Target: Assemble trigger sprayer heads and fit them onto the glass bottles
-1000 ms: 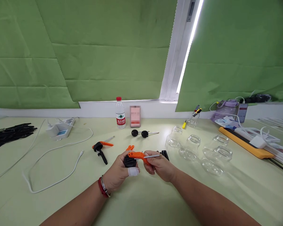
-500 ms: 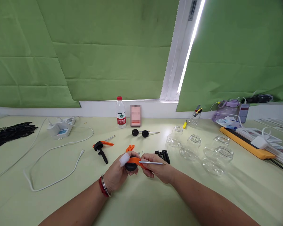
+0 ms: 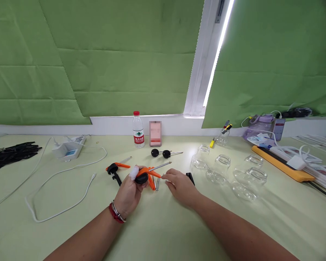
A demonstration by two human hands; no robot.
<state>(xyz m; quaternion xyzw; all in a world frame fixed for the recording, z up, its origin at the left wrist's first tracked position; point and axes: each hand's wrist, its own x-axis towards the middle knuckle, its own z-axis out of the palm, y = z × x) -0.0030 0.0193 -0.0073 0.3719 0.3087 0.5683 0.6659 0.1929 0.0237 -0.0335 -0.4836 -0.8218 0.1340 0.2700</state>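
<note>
My left hand point(image 3: 129, 194) grips a black round cap point(image 3: 141, 178) fitted with an orange lever point(image 3: 149, 172). A metal rod point(image 3: 160, 166) juts from this piece toward the upper right. White wrapping covers one digit of that hand. My right hand point(image 3: 178, 183) rests low over the table by the lever's tip, thumb and forefinger slightly apart; a tiny light speck shows between them, too small to name. Between the hands lie loose orange levers point(image 3: 151, 181) and short metal pins point(image 3: 157, 183). Black tubular parts point(image 3: 190, 178) are partly hidden behind my right hand.
Left of my hands lies a similar black-and-orange assembly point(image 3: 113, 169). Two black round caps with rods point(image 3: 166, 154) lie farther back, before a water bottle point(image 3: 138, 132). Several clear glass jars point(image 3: 218, 169) stand right; a white cable point(image 3: 67, 168) curls at left.
My right hand has let go of the orange lever and rod and lowered to the table. My left hand has moved left with the cap, and the rod now points up and right.
</note>
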